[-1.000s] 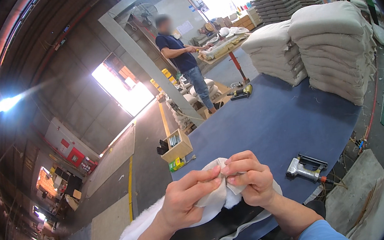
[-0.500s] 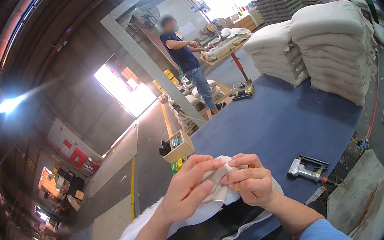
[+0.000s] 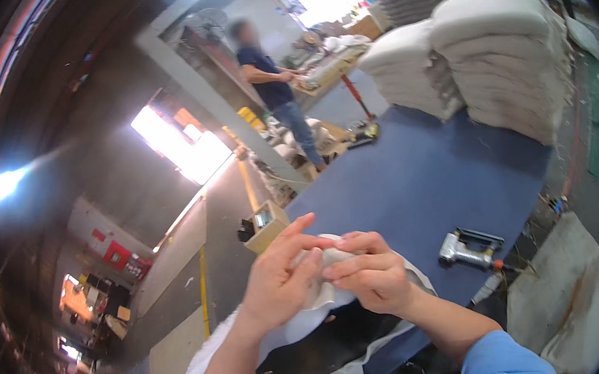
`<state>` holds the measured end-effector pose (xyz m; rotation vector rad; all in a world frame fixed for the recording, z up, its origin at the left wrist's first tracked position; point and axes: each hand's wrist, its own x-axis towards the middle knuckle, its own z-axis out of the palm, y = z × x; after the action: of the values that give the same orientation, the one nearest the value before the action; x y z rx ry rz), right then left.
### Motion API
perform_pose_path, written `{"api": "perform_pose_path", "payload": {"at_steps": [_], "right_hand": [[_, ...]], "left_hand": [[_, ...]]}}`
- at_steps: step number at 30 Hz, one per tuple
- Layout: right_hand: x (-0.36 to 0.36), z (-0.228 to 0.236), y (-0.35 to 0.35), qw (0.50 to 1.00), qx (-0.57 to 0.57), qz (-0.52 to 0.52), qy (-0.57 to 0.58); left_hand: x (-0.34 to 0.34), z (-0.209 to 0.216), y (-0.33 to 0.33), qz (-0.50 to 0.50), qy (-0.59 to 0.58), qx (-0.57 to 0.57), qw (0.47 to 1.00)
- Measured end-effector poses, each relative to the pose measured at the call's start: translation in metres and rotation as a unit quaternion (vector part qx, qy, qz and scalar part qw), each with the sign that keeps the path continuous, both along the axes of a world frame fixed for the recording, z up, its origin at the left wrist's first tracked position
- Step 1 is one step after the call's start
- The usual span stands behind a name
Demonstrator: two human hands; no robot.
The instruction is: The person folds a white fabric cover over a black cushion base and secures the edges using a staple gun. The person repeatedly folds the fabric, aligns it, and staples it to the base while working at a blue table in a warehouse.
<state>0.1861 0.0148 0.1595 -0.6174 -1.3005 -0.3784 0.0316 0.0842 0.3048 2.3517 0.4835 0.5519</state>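
Note:
My left hand (image 3: 275, 286) and my right hand (image 3: 376, 276) meet over the near end of the blue-topped table. Between them they pinch the gathered edge of a white cloth (image 3: 319, 298). One finger of my left hand sticks out, while its thumb presses on the cloth. The right fingers are closed on the same fold from the other side. Below my hands lies a black panel (image 3: 332, 347) with the white cloth spread around it. What lies right at the fingertips is partly hidden by the fingers.
A silver staple gun (image 3: 462, 250) with a hose lies at the table's right edge. Farther off are another nail gun (image 3: 364, 136), a small wooden box (image 3: 269, 227) and tall stacks of white cushions (image 3: 498, 53). A person (image 3: 272, 79) stands at another table beyond.
The view has shifted slightly. My hands have drawn closer together over the cloth and sit a little lower, and one left finger now sticks up.

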Motion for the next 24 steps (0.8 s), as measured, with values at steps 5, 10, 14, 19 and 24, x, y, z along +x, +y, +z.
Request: {"api": "perform_pose_path", "payload": {"at_steps": [5,10,14,19,24], "right_hand": [[-0.007,0.011,0.005,1.000,-0.012,0.001,-0.002],[0.029,-0.009,-0.036,0.994,-0.097,0.012,0.056],[0.126,-0.110,-0.055,0.899,-0.341,-0.193,0.197],[0.144,-0.236,-0.084,0.610,-0.730,-0.308,-0.026],[0.147,-0.254,-0.072,0.622,-0.701,-0.348,-0.039]], "left_hand": [[0.006,-0.005,0.019,-0.015,-0.017,-0.112,0.993],[0.009,-0.006,0.029,-0.020,-0.006,-0.079,0.997],[0.014,0.002,0.012,0.001,-0.001,-0.073,0.997],[0.011,-0.008,0.024,-0.020,-0.003,-0.085,0.996],[0.011,-0.008,0.012,-0.030,-0.023,-0.117,0.992]]}}
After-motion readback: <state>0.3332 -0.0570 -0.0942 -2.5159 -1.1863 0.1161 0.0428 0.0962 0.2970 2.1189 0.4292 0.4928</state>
